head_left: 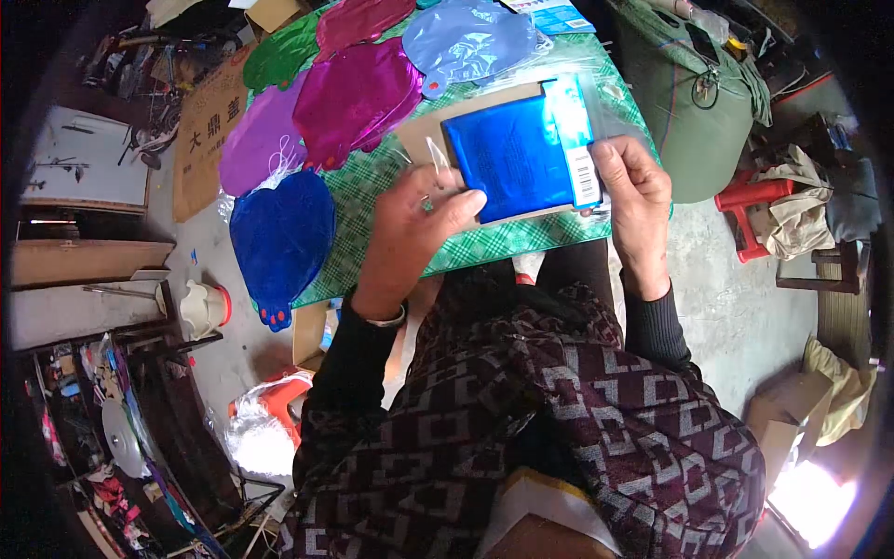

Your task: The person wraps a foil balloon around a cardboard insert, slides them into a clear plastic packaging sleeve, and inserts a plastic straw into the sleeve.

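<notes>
Above the table's front edge, a folded shiny blue foil piece [507, 158] lies against a tan card with a barcode label [585, 175], inside clear plastic. My right hand [635, 186] grips the package at its right edge, thumb on the front beside the label. My left hand [424, 219] pinches the lower left corner, with its thumb on the blue foil and clear film by its fingers. A flat dark blue foil shape [282, 240] hangs over the table's left edge. Beyond it lie a purple one [264, 138] and a magenta one [358, 98].
The table has a green checked cloth [349, 224]. Farther back are green [282, 51], red and pale blue foil shapes [468, 42]. A cardboard sheet [207, 140] stands left, a large green sack [694, 102] right. A red stool [745, 214] is on the floor.
</notes>
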Action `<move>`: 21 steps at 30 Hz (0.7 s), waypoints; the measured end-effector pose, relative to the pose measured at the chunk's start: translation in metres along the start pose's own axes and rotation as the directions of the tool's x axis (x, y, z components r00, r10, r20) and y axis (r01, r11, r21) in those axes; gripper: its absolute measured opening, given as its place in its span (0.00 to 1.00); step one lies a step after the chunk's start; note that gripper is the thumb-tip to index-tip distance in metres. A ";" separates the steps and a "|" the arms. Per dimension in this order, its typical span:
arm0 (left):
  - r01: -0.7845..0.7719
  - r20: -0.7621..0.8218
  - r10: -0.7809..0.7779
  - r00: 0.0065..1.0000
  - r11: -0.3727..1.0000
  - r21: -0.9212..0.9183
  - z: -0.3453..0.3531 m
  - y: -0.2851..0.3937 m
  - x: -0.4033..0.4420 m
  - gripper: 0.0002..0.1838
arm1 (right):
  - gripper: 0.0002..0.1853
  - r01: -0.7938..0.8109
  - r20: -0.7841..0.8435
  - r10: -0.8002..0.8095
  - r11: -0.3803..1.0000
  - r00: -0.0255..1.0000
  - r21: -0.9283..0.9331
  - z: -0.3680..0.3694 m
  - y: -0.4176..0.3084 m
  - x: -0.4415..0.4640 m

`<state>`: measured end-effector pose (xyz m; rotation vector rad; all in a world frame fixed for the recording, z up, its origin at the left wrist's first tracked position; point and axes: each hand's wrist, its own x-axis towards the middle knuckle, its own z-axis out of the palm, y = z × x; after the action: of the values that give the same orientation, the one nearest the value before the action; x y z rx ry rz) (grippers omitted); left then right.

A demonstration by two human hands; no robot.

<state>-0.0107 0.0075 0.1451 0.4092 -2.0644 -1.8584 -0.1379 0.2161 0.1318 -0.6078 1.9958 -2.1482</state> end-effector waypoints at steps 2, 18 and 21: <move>-0.032 0.086 0.023 0.996 0.994 0.101 -0.007 0.002 0.002 0.07 | 0.08 0.049 -0.010 -0.050 0.998 0.999 -0.037 -0.001 0.005 0.003; 0.067 -0.006 -0.071 0.997 0.962 -0.266 0.009 -0.004 -0.005 0.02 | 0.07 -0.162 0.214 0.134 0.980 0.968 0.118 0.004 -0.002 -0.001; 0.045 -0.009 -0.048 0.999 0.975 -0.217 0.004 -0.011 -0.004 0.04 | 0.07 -0.160 0.217 0.129 0.978 0.968 0.135 0.006 -0.002 -0.001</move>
<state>-0.0085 0.0117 0.1338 0.4153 -1.8317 -2.0749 -0.1342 0.2111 0.1338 -0.6133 1.6974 -2.0343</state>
